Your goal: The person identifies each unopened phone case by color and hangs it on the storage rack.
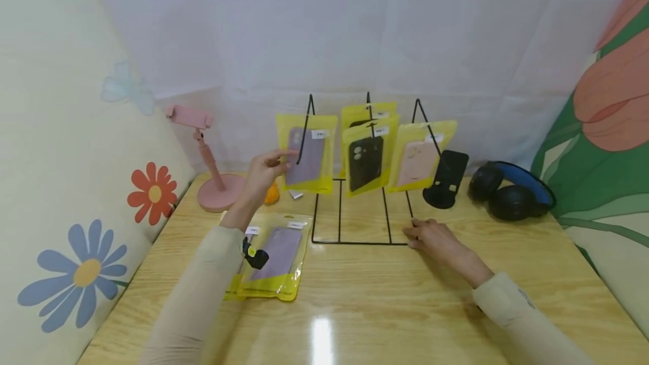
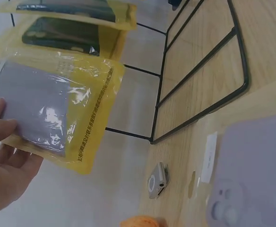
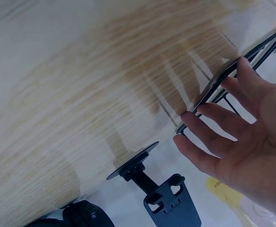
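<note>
My left hand (image 1: pixel 265 173) pinches the left edge of a yellow-edged clear pouch holding a purple phone case (image 1: pixel 309 156). In the left wrist view, thumb and index finger lie on its front and the other fingers behind. The pouch is on the left hook of a black wire rack (image 1: pixel 360 243). On the middle hook are pouches with a black phone case (image 1: pixel 366 163); a pouch with a pink phone case (image 1: pixel 418 159) is on the right one. My right hand (image 1: pixel 438 241) holds the front right corner of the rack's base between thumb and fingertips.
Pouches with purple cases (image 1: pixel 276 255) lie on the table at left. Behind stand a pink phone stand (image 1: pixel 218 190), an orange item (image 1: pixel 272 193) and a small silver clip device (image 2: pixel 158 180). To the right are a black phone stand (image 1: pixel 450 173) and headphones (image 1: pixel 512 201).
</note>
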The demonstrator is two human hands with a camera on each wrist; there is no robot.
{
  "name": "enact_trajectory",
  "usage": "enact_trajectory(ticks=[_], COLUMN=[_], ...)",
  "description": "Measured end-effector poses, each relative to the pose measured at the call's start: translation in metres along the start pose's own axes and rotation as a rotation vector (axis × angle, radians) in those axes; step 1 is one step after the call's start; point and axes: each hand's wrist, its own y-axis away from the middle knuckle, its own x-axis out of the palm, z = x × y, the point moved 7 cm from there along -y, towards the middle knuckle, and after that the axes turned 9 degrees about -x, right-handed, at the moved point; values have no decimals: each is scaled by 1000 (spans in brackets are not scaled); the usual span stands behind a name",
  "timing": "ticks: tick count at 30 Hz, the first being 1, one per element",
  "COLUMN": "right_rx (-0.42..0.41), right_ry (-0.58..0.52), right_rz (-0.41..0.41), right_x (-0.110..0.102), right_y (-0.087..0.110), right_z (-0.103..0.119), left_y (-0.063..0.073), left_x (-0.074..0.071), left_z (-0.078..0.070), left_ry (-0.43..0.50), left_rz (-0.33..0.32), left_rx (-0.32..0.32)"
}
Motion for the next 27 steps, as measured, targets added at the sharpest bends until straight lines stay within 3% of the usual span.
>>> enact_trajectory(ticks=[8, 12, 15, 19, 23, 27], right_rx=[-7, -1, 2, -3, -13, -17], right_ry=[8, 5, 8, 8, 20, 31], right_rz=[-2, 11, 12, 10, -5, -11], right_x=[-2, 0, 0, 2, 1, -1], right_y=[-1, -1, 0, 0, 0, 0], right_z=[0, 0, -1, 0, 2, 3], left_y=[-29, -34, -32, -9, 27, 63], left_x=[8, 10, 12, 9, 8, 5], left_z=[2, 4, 3, -3, -2, 7], left_ry=[98, 123, 60, -90, -213, -326], left_rz=[61, 66, 57, 22, -35, -61], left_rx=[-86, -109, -94, -10, 74, 142])
